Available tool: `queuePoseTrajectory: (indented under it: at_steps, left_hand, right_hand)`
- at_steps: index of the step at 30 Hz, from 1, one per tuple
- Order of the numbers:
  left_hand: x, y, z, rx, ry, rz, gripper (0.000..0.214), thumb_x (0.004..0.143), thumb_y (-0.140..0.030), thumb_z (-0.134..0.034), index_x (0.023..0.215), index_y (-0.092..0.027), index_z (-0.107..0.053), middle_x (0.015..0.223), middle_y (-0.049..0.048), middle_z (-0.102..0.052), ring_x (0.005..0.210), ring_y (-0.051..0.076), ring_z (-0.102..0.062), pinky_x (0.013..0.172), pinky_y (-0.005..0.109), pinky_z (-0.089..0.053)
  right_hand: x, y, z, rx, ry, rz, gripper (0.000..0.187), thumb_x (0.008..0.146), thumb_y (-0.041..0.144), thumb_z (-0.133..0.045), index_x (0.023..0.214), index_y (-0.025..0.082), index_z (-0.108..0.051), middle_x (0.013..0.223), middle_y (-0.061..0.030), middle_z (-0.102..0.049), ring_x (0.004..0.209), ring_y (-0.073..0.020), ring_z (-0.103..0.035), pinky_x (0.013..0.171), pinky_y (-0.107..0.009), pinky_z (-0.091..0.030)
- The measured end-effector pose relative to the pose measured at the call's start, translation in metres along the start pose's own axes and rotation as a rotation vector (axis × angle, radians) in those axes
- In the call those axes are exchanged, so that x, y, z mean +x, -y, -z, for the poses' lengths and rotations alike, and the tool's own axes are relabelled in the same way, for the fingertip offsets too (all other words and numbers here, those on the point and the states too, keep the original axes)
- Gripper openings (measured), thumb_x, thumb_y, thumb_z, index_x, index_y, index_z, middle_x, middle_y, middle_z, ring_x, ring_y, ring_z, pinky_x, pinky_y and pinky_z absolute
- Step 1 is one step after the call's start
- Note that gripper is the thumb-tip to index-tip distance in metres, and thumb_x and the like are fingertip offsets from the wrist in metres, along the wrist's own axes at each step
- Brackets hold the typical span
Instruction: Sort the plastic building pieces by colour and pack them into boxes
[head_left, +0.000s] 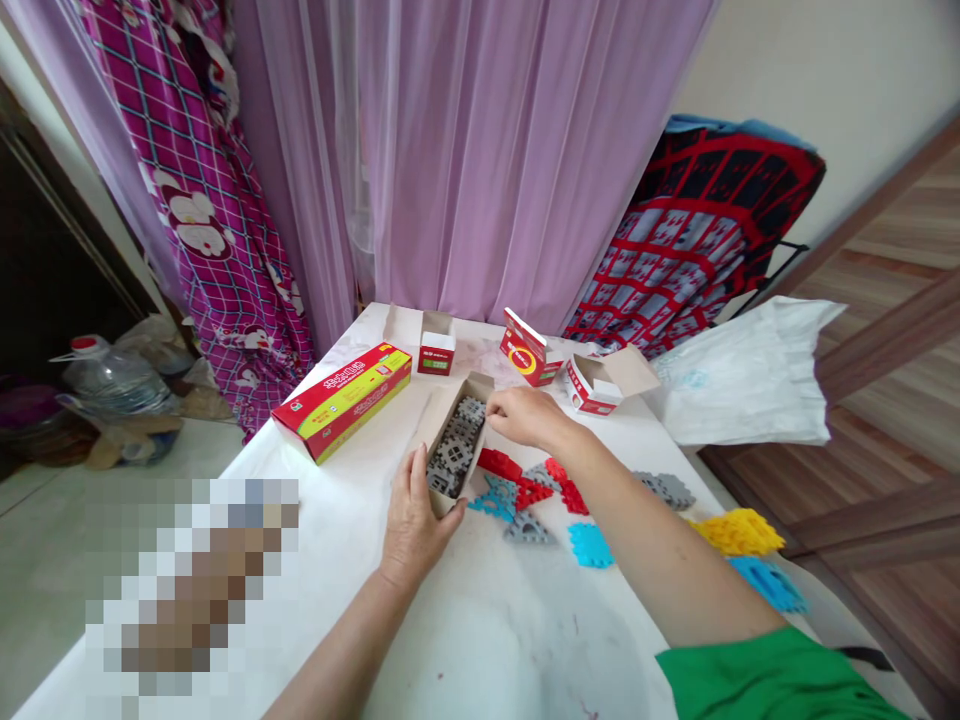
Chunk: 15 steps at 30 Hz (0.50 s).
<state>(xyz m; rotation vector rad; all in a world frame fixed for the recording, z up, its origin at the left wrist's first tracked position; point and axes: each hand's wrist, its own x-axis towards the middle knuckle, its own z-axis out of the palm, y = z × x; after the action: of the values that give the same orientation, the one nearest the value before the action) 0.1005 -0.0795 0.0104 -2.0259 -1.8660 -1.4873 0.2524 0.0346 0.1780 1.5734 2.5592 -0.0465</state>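
Note:
An open, narrow cardboard box (480, 468) stands near the middle of the table, filled with grey plastic interlocking pieces (456, 447). My left hand (417, 525) is wrapped round its near end, fingers along the left side and thumb at the near right corner. At the far right rim is my right hand (523, 415), fingers curled closed; whatever they hold is hidden. Right of the box lie loose red pieces (499, 463), blue pieces (495, 497) and a grey triangular piece (529, 528). A bright blue piece (592, 545) lies below my right forearm.
A long red and yellow box (345, 395) lies at the left. Three small open boxes stand at the back: one red and white (436, 358), another red (527, 355), a third at right (592, 392). Yellow pieces (739, 532) and a white bag (742, 375) are on the right.

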Motion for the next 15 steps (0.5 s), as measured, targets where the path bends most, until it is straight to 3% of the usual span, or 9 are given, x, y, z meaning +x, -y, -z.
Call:
queuePoseTrajectory:
  at_steps: [3, 6, 10, 15]
  left_hand:
    - [0.001, 0.0, 0.0, -0.006, 0.004, 0.008, 0.096, 0.077, -0.033, -0.071, 0.152, -0.018, -0.014, 0.138, 0.0198, -0.045, 0.128, 0.033, -0.048, 0.103, 0.051, -0.045]
    - [0.001, 0.0, 0.0, -0.01, 0.002, 0.003, 0.096, 0.077, -0.034, -0.071, 0.152, -0.018, -0.013, 0.14, 0.0198, -0.043, 0.129, 0.033, -0.047, 0.103, 0.052, -0.045]
    - [0.001, 0.001, 0.0, -0.006, -0.004, -0.003, 0.098, 0.076, -0.034, -0.072, 0.152, -0.018, -0.013, 0.14, 0.02, -0.043, 0.129, 0.034, -0.046, 0.104, 0.052, -0.045]
    - [0.001, 0.0, 0.0, -0.008, -0.002, 0.001, 0.097, 0.076, -0.034, -0.071, 0.152, -0.018, -0.013, 0.138, 0.0199, -0.044, 0.129, 0.033, -0.047, 0.103, 0.052, -0.045]
  right_hand:
    - [-0.018, -0.006, -0.01, -0.06, 0.17, -0.004, 0.026, 0.078, 0.02, -0.055, 0.089, 0.027, -0.078, 0.095, -0.0037, -0.076, 0.091, -0.0226, -0.069, 0.072, -0.027, -0.047]
    - [-0.035, 0.005, -0.038, -0.095, 0.316, 0.035, 0.023, 0.076, 0.022, -0.061, 0.091, 0.022, -0.078, 0.092, -0.0086, -0.076, 0.09, -0.0247, -0.07, 0.073, -0.028, -0.049]
    - [-0.048, 0.022, -0.071, -0.081, 0.277, 0.019, 0.028, 0.077, 0.028, -0.066, 0.101, 0.017, -0.074, 0.101, -0.0148, -0.074, 0.098, -0.0286, -0.069, 0.078, -0.031, -0.05]
    - [-0.052, 0.022, -0.084, -0.058, 0.236, 0.014, 0.03, 0.079, 0.025, -0.062, 0.108, 0.018, -0.07, 0.108, -0.0126, -0.072, 0.102, -0.0267, -0.067, 0.081, -0.031, -0.05]
